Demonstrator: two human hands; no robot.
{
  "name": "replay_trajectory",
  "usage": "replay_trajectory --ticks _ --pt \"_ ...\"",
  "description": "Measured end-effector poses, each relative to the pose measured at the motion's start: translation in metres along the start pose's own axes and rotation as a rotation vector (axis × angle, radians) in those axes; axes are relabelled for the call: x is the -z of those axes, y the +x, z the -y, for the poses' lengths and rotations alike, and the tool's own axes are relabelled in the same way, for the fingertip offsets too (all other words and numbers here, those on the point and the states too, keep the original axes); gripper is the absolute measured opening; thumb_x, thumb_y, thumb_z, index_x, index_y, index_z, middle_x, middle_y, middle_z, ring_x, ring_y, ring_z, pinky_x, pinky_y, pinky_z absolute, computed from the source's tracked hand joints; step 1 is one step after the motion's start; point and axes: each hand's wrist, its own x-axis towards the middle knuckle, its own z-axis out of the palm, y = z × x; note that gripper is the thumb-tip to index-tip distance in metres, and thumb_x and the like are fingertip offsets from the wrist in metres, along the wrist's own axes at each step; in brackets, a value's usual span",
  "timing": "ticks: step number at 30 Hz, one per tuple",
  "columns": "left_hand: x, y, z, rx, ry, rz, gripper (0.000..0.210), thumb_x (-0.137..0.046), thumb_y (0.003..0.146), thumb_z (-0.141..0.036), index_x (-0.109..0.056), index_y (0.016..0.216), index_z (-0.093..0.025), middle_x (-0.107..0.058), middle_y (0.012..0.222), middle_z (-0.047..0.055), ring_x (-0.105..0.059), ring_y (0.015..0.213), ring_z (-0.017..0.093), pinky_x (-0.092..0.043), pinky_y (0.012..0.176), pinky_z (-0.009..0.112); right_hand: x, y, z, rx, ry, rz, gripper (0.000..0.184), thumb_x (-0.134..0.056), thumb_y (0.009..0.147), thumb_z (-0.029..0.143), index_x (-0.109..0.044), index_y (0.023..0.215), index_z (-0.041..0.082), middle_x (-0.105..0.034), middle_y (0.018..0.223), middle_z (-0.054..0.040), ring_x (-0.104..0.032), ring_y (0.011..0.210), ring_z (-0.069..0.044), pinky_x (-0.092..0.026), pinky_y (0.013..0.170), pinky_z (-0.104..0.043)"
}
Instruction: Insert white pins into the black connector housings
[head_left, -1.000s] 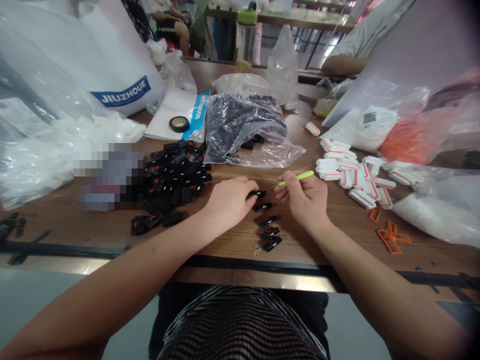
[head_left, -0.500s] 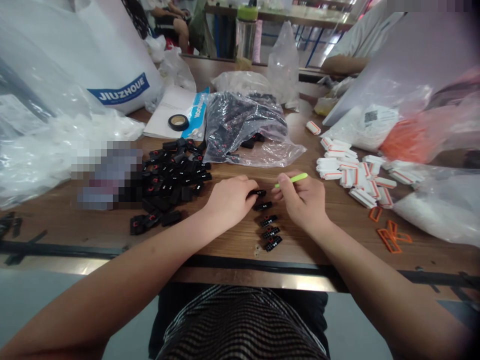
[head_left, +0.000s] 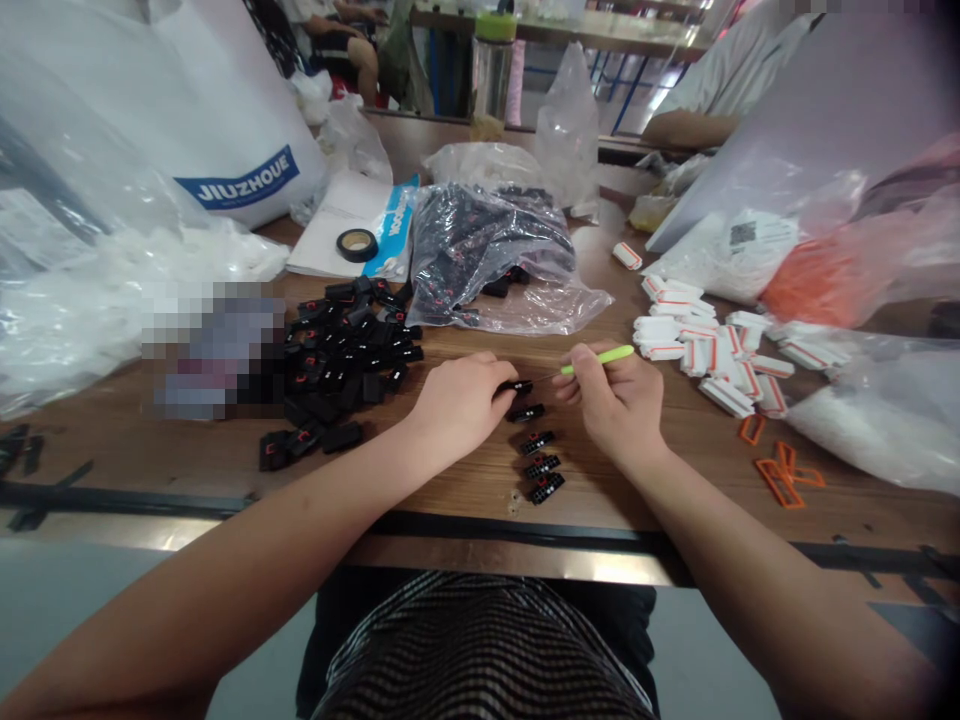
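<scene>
Tabletop [head_left: 457, 492]: 1 green-handled tool [head_left: 618, 354], 4 aligned connectors [head_left: 541, 466]

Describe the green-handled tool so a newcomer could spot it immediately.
On the wooden table, find the short row of black pieces. Right of it, the right hand holds the tool. Its bright yellow-green handle sets it apart from those black pieces, the white pieces and the orange frames.

Tool handle [head_left: 611, 355]: smooth plas. Blk blocks [head_left: 546, 488]: plas. w/ sheen. Tabletop [head_left: 465, 497]: wood, semi-gloss. Edge strip [head_left: 600, 567]: metal, shiny.
</scene>
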Motion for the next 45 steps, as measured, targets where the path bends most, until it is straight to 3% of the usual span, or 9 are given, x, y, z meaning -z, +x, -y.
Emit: replay_trajectory --ticks 16,26,28,33,36,42,45 --pt "0.0 0.0 -0.001 -0.002 0.003 -0.001 0.022 -0.056 0.093 -0.025 -0.073 0.106 -0.021 -0.071 0.098 0.006 -0.067 0.09 0.023 -0.052 0.082 0.037 -0.001 0.0 0.001 0.003 -0.027 -0.005 0.032 -0.057 0.093 0.045 -0.067 0.08 0.017 -0.069 0.063 -0.0013 -0.064 0.049 -0.011 -0.054 0.049 -0.024" --pt "-0.001 0.0 -0.002 -0.007 0.004 -0.015 0.021 -0.055 0.093 -0.025 -0.072 0.104 -0.02 -0.07 0.095 0.006 -0.067 0.087 0.024 -0.053 0.079 0.038 -0.002 0.004 0.004 -0.011 -0.051 0.095 0.029 -0.058 0.093 0.043 -0.065 0.081 0.017 -0.071 0.065 -0.0012 -0.066 0.052 -0.011 -0.054 0.052 -0.024" --pt "-0.001 -0.001 -0.001 -0.007 0.001 -0.013 0.022 -0.055 0.092 -0.024 -0.072 0.105 -0.02 -0.07 0.097 0.006 -0.067 0.088 0.024 -0.053 0.08 0.038 0.001 0.002 0.007 -0.007 -0.007 0.046 0.028 -0.059 0.093 0.043 -0.067 0.081 0.018 -0.07 0.065 -0.0008 -0.065 0.051 -0.011 -0.054 0.051 -0.024" --pt "0.009 -0.003 0.002 -0.044 -0.019 -0.049 0.025 -0.056 0.09 -0.022 -0.072 0.109 -0.02 -0.07 0.108 0.006 -0.064 0.101 0.024 -0.052 0.09 0.038 0.016 0.008 0.011 0.015 0.146 -0.249 0.027 -0.062 0.092 0.041 -0.065 0.075 0.021 -0.067 0.057 0.0005 -0.06 0.044 -0.011 -0.049 0.044 -0.023" --pt "0.016 -0.004 0.002 -0.051 -0.013 -0.115 0.027 -0.055 0.09 -0.02 -0.071 0.111 -0.018 -0.069 0.113 0.006 -0.061 0.108 0.024 -0.051 0.095 0.038 0.022 0.012 0.009 0.031 0.178 -0.303 0.025 -0.063 0.091 0.04 -0.065 0.075 0.02 -0.066 0.056 0.0006 -0.059 0.043 -0.011 -0.048 0.042 -0.022" --pt "0.006 -0.004 0.004 -0.072 -0.106 -0.045 0.027 -0.065 0.088 -0.028 -0.071 0.113 -0.02 -0.071 0.109 0.005 -0.066 0.096 0.022 -0.053 0.087 0.035 0.011 0.002 0.004 0.002 0.072 -0.02 0.03 -0.061 0.092 0.044 -0.068 0.08 0.017 -0.07 0.065 -0.0014 -0.062 0.048 -0.01 -0.051 0.047 -0.022" --pt "-0.002 -0.004 0.004 -0.07 -0.118 -0.031 0.022 -0.061 0.091 -0.022 -0.073 0.109 -0.02 -0.072 0.103 0.005 -0.066 0.094 0.022 -0.052 0.086 0.036 0.004 -0.003 0.002 0.008 0.052 0.026 0.031 -0.059 0.093 0.044 -0.067 0.082 0.016 -0.071 0.064 -0.0013 -0.063 0.049 -0.01 -0.052 0.048 -0.022"
